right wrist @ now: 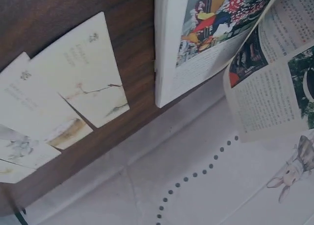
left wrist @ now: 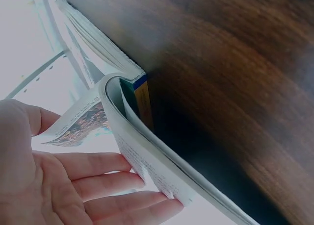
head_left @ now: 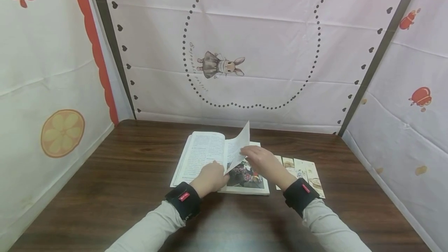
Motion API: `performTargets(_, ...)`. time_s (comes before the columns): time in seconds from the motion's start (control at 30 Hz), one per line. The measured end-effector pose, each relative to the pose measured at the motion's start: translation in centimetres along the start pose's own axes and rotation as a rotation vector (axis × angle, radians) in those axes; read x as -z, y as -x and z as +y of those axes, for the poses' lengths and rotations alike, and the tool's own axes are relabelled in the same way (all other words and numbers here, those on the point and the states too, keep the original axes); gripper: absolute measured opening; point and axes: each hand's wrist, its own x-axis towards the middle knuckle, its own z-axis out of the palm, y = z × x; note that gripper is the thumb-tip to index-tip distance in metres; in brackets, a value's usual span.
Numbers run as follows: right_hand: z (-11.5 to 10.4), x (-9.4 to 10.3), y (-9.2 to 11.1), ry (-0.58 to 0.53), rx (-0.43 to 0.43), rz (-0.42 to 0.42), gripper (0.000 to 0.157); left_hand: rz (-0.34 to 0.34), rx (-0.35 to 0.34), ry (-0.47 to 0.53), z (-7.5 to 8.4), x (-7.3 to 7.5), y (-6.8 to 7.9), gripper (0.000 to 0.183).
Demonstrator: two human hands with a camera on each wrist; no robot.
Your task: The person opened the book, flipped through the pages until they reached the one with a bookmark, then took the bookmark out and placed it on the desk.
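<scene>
A thick book [head_left: 204, 151] lies spread on the table, text on its left side and a colour photo [head_left: 246, 174] on the right. One page [head_left: 241, 141] stands raised between the two sides. My right hand [head_left: 262, 160] pinches this page near its outer edge; that hand is outside the right wrist view, where the lifted page [right wrist: 267, 97] curves up. My left hand [head_left: 211, 176] rests at the lower middle of the book. In the left wrist view its fingers [left wrist: 113, 188] lie extended against the left pages, and its thumb [left wrist: 44, 119] touches the photo side.
Several pale illustrated cards [right wrist: 81, 70] lie overlapping on the dark wooden table [head_left: 115, 174], right of the book and partly behind the right forearm. Printed white cloth [head_left: 273, 61] walls the table at the back and both sides.
</scene>
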Motion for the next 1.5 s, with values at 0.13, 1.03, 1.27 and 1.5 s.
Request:
performTargets(0.13, 0.4, -0.3, 0.8, -0.077, -0.089, 0.107, 0.046, -0.004, 0.028, 0.076, -0.5, -0.1, 0.0, 0.038)
performTargets(1.03, 1.3, -2.4, 4.1, -0.189, -0.524, -0.695, 0.062, 0.346, 0.259, 0.519, -4.8, 1.5, 0.5, 0.027)
performTargets(1.27, 1.3, -2.2, 3.9, -0.201, -0.546, -0.688, 0.060, 0.326, 0.250, 0.333, -5.9, 1.1, 0.4, 0.048)
performTargets(1.5, 1.3, -2.4, 3.9, -0.199, -0.552, -0.704, 0.061, 0.269, 0.102, 0.081, -6.3, 0.4, 0.5, 0.079)
